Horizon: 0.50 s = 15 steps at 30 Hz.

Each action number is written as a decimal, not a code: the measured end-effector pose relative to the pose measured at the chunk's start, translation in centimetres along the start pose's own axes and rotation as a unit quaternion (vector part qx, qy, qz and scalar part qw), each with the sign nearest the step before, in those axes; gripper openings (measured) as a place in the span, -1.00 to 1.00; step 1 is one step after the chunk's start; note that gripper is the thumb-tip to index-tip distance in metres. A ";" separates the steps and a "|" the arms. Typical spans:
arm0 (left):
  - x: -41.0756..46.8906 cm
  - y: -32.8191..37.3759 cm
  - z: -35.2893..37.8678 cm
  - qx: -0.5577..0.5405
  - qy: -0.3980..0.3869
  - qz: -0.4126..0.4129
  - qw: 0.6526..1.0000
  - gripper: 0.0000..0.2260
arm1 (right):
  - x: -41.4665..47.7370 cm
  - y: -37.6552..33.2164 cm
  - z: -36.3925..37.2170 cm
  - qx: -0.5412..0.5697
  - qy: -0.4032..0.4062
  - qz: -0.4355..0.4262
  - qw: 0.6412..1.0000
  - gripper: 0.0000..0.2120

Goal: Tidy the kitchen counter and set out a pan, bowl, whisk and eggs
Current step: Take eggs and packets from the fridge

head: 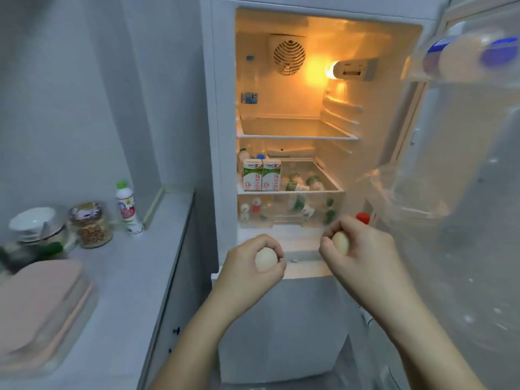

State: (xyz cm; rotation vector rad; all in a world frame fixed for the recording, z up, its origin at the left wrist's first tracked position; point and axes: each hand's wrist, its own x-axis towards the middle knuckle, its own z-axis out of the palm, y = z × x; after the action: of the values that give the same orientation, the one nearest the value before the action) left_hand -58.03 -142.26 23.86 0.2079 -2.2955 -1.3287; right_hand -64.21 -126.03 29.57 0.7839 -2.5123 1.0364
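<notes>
Beside the grey counter [135, 266] the fridge [295, 136] stands open, left hand [250, 266] and right hand [357, 249] each curled round one egg, so eggs are fetched but not yet set out, and no pan or whisk shows.

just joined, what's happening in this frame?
A person stands at the open fridge with an egg in each hand: the left hand grips one egg, the right hand grips another egg. Two milk cartons sit on a fridge shelf. Nothing has been set on the counter from the hands yet.
</notes>
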 end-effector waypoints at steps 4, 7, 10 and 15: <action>-5.6 -0.1 -2.5 0.021 0.105 -0.073 0.992 -0.86 | -0.5 -1.6 3.6 0.077 -0.058 -0.034 0.995 -0.88; -11.7 0.6 -4.0 0.031 0.214 -0.122 0.969 -0.87 | -2.6 -4.1 5.6 0.143 -0.154 -0.089 0.974 -0.88; -17.8 1.7 -4.8 0.035 0.311 -0.167 0.935 -0.87 | -6.0 -6.6 7.3 0.227 -0.243 -0.109 0.937 -0.88; -27.9 5.0 -5.1 -0.083 0.452 -0.222 0.860 -0.80 | -13.9 -11.2 7.6 0.451 -0.474 -0.007 0.756 -0.78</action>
State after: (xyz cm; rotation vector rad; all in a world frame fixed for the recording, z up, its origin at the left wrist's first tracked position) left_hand -30.70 -133.65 21.13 1.0978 -1.3548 -1.2323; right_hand -46.96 -132.99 23.97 2.0082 -2.5242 2.3783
